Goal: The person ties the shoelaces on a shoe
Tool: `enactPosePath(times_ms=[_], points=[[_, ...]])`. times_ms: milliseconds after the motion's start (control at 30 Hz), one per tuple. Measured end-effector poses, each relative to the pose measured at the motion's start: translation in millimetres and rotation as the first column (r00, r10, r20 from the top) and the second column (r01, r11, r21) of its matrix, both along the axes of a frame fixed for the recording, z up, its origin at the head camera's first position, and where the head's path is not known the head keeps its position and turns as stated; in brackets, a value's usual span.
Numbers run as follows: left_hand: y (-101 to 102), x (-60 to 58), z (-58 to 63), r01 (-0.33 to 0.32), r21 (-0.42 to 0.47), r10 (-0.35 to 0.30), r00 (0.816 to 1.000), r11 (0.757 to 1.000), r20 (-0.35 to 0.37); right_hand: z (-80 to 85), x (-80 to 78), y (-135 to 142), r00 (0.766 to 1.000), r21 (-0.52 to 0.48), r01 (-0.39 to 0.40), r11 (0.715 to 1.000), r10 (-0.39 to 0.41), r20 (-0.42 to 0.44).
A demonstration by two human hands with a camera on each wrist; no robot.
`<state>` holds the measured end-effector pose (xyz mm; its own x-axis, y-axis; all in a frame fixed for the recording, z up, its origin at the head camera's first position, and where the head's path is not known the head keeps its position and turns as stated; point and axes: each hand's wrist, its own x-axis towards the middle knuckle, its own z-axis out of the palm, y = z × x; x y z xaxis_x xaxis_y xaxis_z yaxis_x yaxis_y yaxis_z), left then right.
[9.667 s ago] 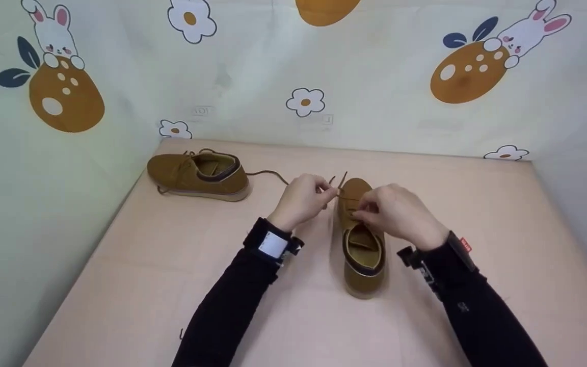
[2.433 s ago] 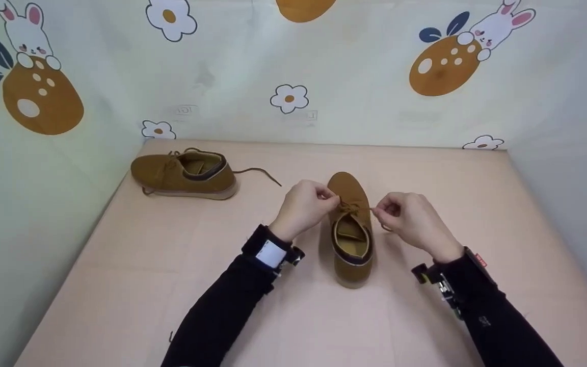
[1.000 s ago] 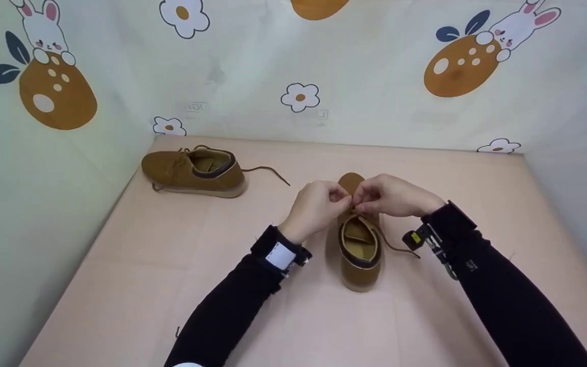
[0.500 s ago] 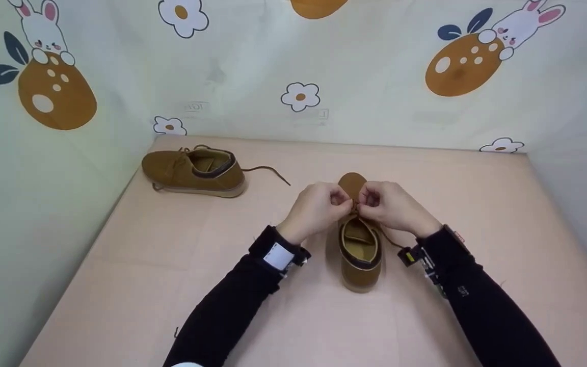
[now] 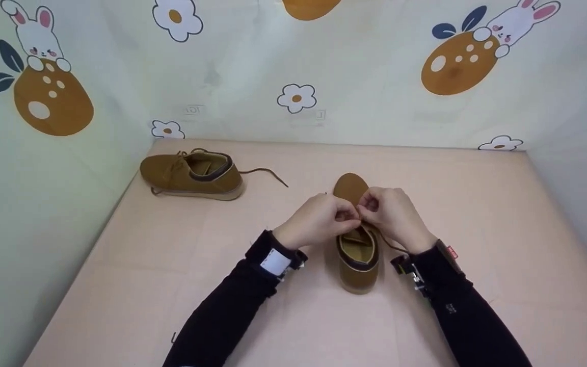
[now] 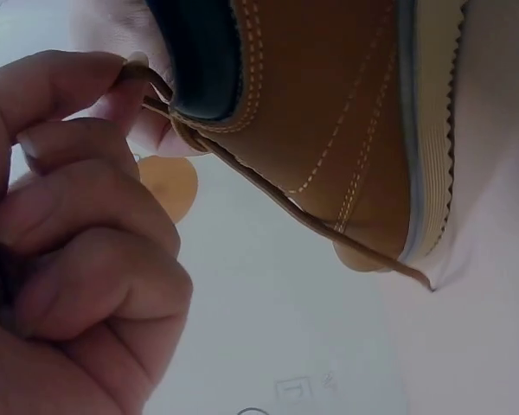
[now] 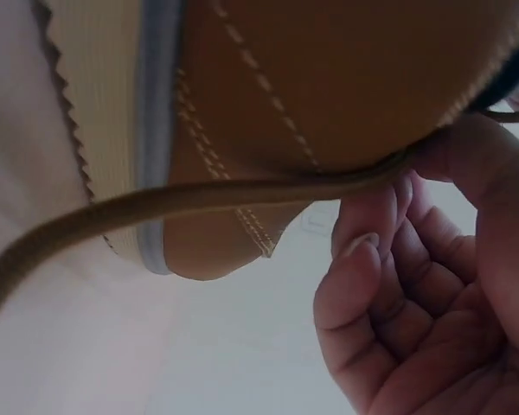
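A brown lace-up shoe (image 5: 358, 279) stands upright on the table, toe pointing away. My left hand (image 5: 319, 221) pinches its shoelace between thumb and forefinger over the lacing; the left wrist view shows a loop of the shoelace (image 6: 281, 201) rising to those fingertips. Opposite it, my right hand (image 5: 398, 216) has thumb and forefinger at the same spot, pinching the lace. Both sets of fingertips nearly meet and hide the knot area in the head view. One lace end (image 7: 156, 201) trails down the shoe's right side to the table.
Another brown shoe (image 5: 194, 178) stands at the back left, toe to the left, with a loose lace (image 5: 268, 172) trailing right from it. A pale patterned cloth (image 5: 242, 66) walls the table (image 5: 252, 306) at the back and sides.
The hands were apart, drawing laces to either side, 2.4 s ago; since then they have come together over the lacing. In the last half second both shifted slightly toward the heel.
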<state>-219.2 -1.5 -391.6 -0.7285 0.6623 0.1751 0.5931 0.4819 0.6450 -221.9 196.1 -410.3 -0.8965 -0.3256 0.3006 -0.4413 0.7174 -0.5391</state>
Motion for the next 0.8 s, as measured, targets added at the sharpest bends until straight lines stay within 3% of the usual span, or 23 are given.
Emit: enactPosePath(times_ms=[167,233,333,400,467,600,800], points=[[0.0,2.3,1.3,0.019,-0.011,-0.020,0.988,1.000,-0.154,-5.2,0.4,1.6,0.998,-0.013,-0.016,1.000,0.015,-0.066],[-1.7,1.4,2.5,-0.040,0.043,0.048,0.976,0.998,-0.213,-7.8,-1.1,3.6,0.997,-0.032,-0.041,0.999,0.039,-0.069],[-5.5,-3.0,1.9,-0.177,0.163,0.210,0.955,0.971,-0.209,-12.8,-2.7,6.3,0.995,-0.061,-0.071,0.996,0.066,-0.073],[-7.1,-7.7,-1.3,-0.264,0.206,0.297,0.943,0.942,-0.153,-16.2,-3.5,7.4,0.993,-0.072,-0.089,0.993,0.083,-0.084],[-7.1,-12.8,-6.1,-0.301,0.186,0.316,0.947,0.935,-0.057,-19.3,-4.2,8.2,0.989,-0.075,-0.109,0.991,0.101,-0.112],[-4.2,-20.0,-16.6,-0.270,0.114,0.256,0.959,0.956,0.124,-24.4,-5.2,8.4,0.973,-0.090,-0.158,0.983,0.139,-0.186],[-3.8,-22.3,-20.7,-0.225,0.178,0.172,0.947,0.958,0.271,-27.1,-5.4,6.3,0.942,-0.098,-0.219,0.971,0.184,-0.281]])
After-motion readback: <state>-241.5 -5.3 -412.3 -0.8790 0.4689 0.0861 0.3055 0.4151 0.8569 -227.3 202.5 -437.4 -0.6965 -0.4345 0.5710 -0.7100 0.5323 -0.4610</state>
